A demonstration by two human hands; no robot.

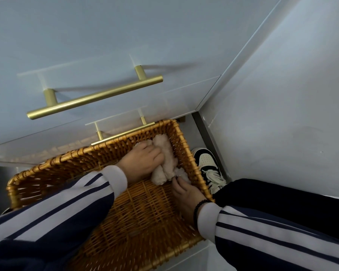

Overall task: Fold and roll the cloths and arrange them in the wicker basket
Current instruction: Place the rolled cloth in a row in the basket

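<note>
Bare basket floor [145, 210] beside rolled cloth [165, 163]

Pale blue-grey drawer fronts [86, 36] are filling the far and left side, light glinting softly off their glossy faces. A long brass bar handle [95, 97] is standing out from the upper drawer, casting a faint shadow, and a second brass handle [123, 134] is showing lower down. To the right a plain pale wall [282, 114] is running along a grey skirting strip [207, 139].
</note>
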